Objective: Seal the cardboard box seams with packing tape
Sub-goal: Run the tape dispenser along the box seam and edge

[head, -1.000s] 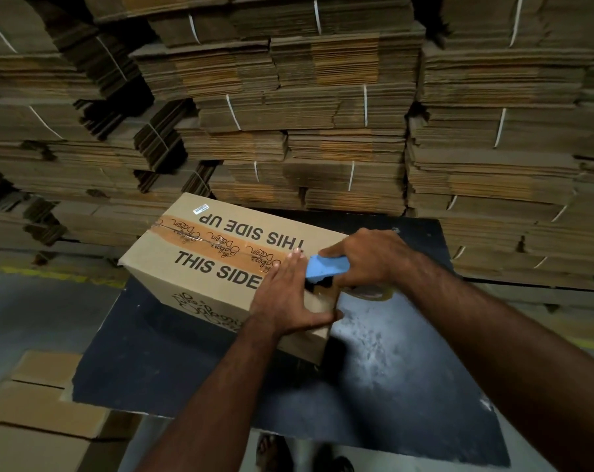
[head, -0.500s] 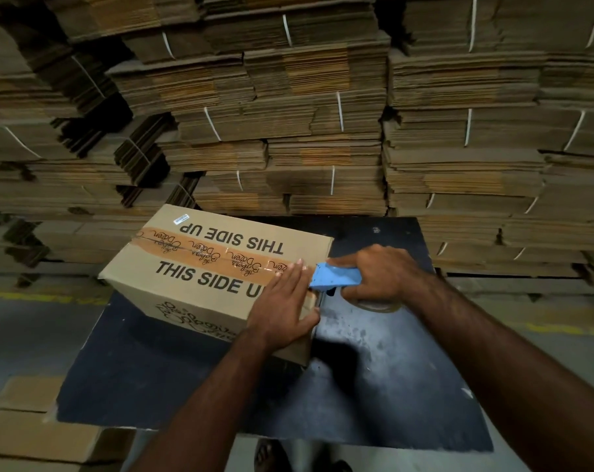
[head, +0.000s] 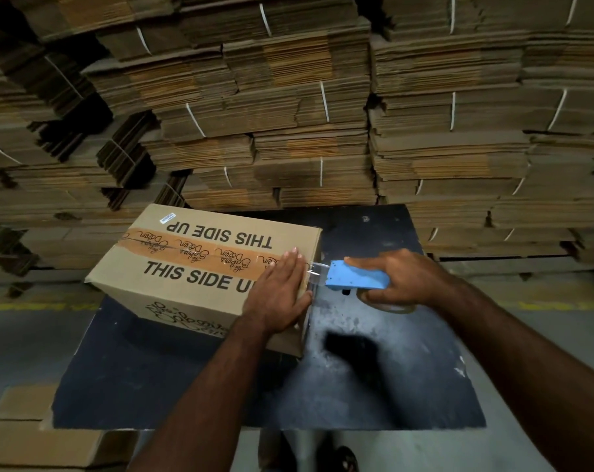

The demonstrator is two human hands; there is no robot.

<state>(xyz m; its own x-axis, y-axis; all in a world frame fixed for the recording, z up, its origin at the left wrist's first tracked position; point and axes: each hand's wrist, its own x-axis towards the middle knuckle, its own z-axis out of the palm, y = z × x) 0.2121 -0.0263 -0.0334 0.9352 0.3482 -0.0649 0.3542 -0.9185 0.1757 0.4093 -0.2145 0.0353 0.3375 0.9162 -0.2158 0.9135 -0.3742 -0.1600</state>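
Cardboard box (head: 186, 267) sits on the left half of the dark table (head: 391, 386), top face up, printed "THIS SIDE UP" twice, one line facing the person, the other upside down on the far flap. Brown branded tape (head: 200, 255) runs along the centre seam with repeating cursive script; reads something like "the Bakers Dozen", not sure. Small white barcode sticker (head: 167, 218) at the far left corner, too small to read. More cursive print on the near side panel, partly hidden by the forearm. Left hand (head: 278, 291) lies flat, fingers straight, pressing the top at the right edge over the seam. Right hand (head: 401, 284) grips the blue tape dispenser (head: 355, 279) just off the box's right edge, a short stretch of clear tape (head: 317, 272) spanning from the box edge to the blade. Versus half a second ago: dispenser has pulled further right, clear of the box, so the tape span is now visible; left hand same spot. Strapped stacks of flat cardboard (head: 322, 114) behind the table, loose flats (head: 33, 437) on the floor at lower left.
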